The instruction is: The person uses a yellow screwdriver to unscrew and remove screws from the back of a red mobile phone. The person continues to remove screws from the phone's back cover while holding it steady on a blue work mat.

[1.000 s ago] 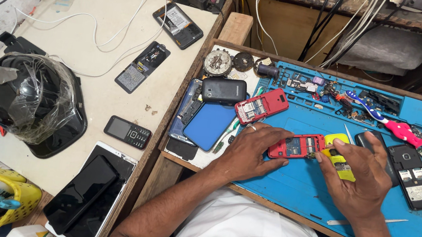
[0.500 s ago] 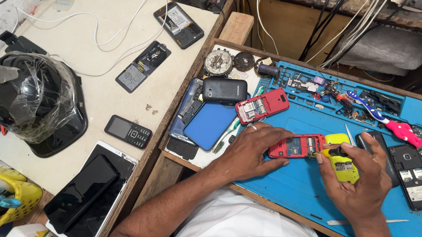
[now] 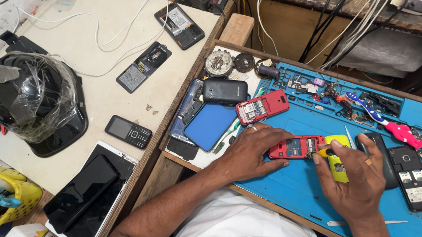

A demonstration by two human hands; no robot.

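Left hand [image 3: 250,153] flat on the blue mat [image 3: 288,188], centre of frame, grip narrow, fingertips pinning the opened red phone [image 3: 297,146] by its left end. Right hand [image 3: 357,181] just right of it, grip closed on a yellow-handled tool [image 3: 337,161], tip against the red phone's right end. Second opened red phone [image 3: 262,107] above left, beside a black phone [image 3: 224,90]. Toothbrush [image 3: 384,121] at upper right. Wrapped black helmet [image 3: 29,97] on the bench at left of frame.
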